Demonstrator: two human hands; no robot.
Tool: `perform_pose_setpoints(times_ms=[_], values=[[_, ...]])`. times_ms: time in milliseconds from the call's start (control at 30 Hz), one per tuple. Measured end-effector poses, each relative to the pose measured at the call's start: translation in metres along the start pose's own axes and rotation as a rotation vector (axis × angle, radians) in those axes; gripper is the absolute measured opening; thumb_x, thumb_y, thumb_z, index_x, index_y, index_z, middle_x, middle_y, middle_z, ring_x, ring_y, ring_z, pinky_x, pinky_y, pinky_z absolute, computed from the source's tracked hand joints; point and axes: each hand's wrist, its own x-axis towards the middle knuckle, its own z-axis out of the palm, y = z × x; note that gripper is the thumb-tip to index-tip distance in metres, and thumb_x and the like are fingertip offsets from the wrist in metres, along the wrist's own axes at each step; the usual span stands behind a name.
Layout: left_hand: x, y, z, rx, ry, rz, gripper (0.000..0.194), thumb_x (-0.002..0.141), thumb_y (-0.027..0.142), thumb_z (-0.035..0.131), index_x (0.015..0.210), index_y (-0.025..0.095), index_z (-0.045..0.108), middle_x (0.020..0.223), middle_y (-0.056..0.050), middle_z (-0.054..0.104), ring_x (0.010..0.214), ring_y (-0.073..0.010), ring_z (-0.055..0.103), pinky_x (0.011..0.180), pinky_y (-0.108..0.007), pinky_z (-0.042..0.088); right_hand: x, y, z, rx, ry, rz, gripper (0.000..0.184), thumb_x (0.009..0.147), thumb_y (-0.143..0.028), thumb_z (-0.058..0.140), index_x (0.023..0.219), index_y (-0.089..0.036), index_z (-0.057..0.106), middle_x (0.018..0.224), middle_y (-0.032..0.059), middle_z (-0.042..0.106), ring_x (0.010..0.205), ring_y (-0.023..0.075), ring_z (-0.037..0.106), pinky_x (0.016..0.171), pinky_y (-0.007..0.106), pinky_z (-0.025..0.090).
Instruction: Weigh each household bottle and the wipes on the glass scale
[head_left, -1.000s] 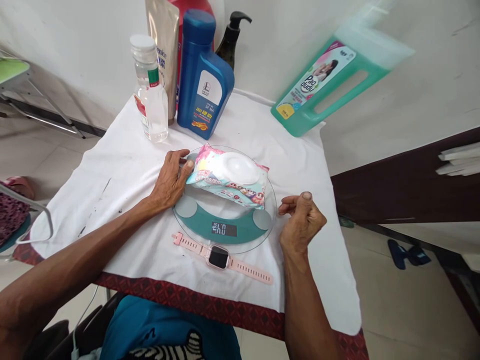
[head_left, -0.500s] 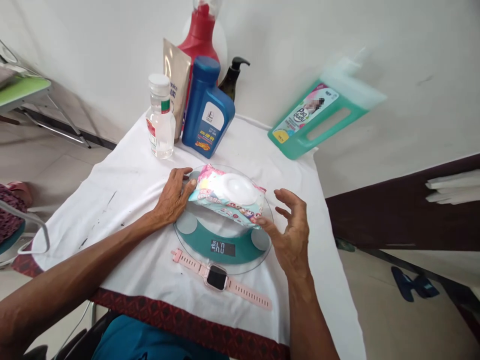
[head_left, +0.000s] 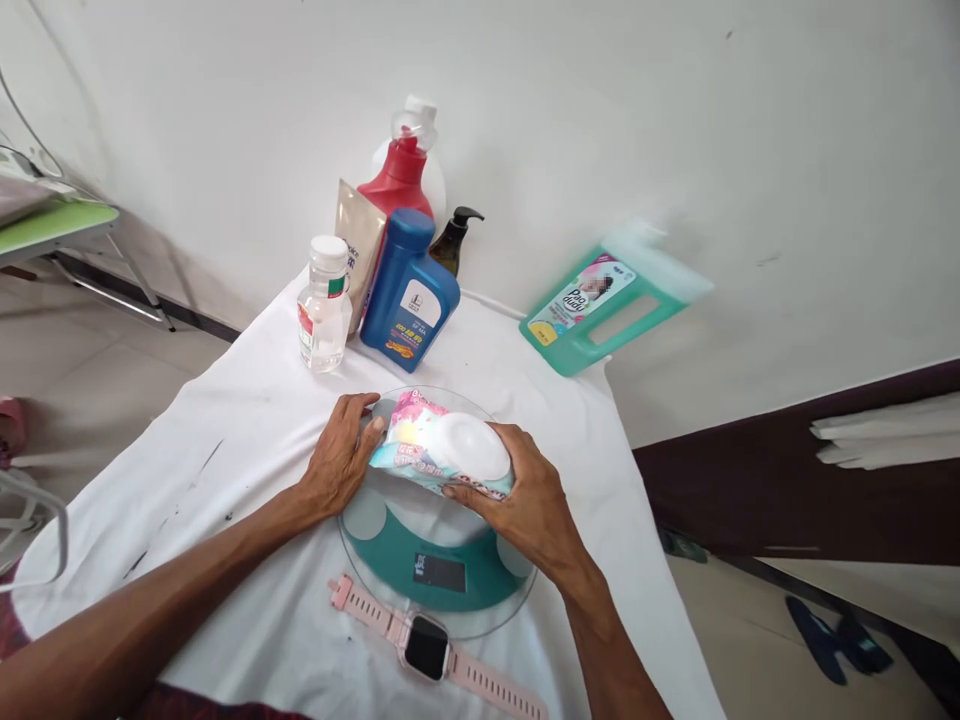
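A pack of wet wipes (head_left: 420, 440) with a white lid sits over a round glass scale (head_left: 405, 575) with a green band. My right hand (head_left: 529, 505) is wrapped round the pack's right end, thumb in front and fingers behind. At the left end, my left hand (head_left: 341, 455) lies with its fingers stretched over the scale's edge, its thumb at the pack's side. It does not grip the pack. On the cloth in front of the scale lies a pink-strapped smartwatch (head_left: 426, 645).
Behind the scale stand a clear bottle (head_left: 324, 315), a beige tube (head_left: 360, 240), a blue bottle (head_left: 411, 300), a red bottle (head_left: 401, 180) and a dark pump bottle (head_left: 450, 245). A green detergent jug (head_left: 577, 320) stands at the back right against the wall (head_left: 600, 120).
My right hand has moved left and closed round the pack's right end. Digits on the scale's display have mostly gone dark. The view has tilted upward, so everything sits lower.
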Motion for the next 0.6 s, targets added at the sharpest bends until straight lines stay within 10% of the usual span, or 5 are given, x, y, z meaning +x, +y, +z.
perform_pose_setpoints(times_ms=[300,600], values=[[0.002,0.005,-0.001,-0.003,-0.002,-0.045,0.052,0.111,0.060,0.038,0.139,0.021,0.059,0.135,-0.016,0.065,0.126,-0.0323,0.068,0.113,-0.057,0.057,0.060,0.015,-0.027,0.214,0.219,0.325,0.062,0.061,-0.059,0.094,0.107,-0.025,0.070,0.100,0.0033,0.077,0.089,0.0281,0.071,0.074,0.038,0.056],[0.000,0.000,0.003,-0.032,0.003,-0.072,0.053,0.111,0.062,0.040,0.141,0.023,0.061,0.138,-0.016,0.064,0.130,-0.0335,0.065,0.115,-0.060,0.053,0.170,0.053,0.008,0.029,0.325,0.373,0.065,0.056,-0.061,0.086,0.102,-0.024,0.061,0.111,0.0115,0.075,0.104,0.0335,0.066,0.091,0.046,0.053]])
